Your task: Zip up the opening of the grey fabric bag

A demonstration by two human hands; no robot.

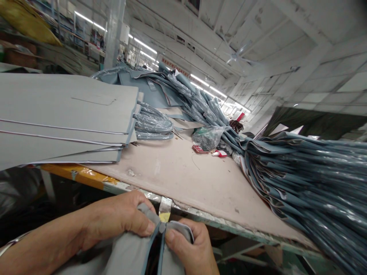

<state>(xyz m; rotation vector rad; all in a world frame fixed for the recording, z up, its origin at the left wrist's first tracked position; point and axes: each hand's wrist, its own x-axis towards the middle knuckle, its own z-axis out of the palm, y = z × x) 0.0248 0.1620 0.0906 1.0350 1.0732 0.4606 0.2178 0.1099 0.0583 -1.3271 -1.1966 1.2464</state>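
- My left hand is closed on a grey fabric piece, thumb and fingers pinching its top edge, near edge of the scene, just below the counter lip.
- My right hand is closed on the same piece from the right, thumb pressed on the other side of the edge.
- Both thumbs meet at the blue-grey piping that runs down the middle of the piece; the two piped edges sit side by side, touching at the top.
- The piece hangs in front of me, off the counter, not resting on it.
- A strip of clear tape sticks up from the counter edge just above my thumbs.
- Far left on the counter: a stack of flat grey panels, overhanging the near edge.
- Just right of that stack: a bundle of plastic-wrapped blue piping coils.
- Right side: a big pile of folded blue-grey pieces, spilling over the counter's right edge; it runs on toward the far middle.
- Mid-far on the counter: a crumpled clear plastic bag, a small red box beside it and a small red-and-white item just right of that.
- Middle of the counter is bare brown board.
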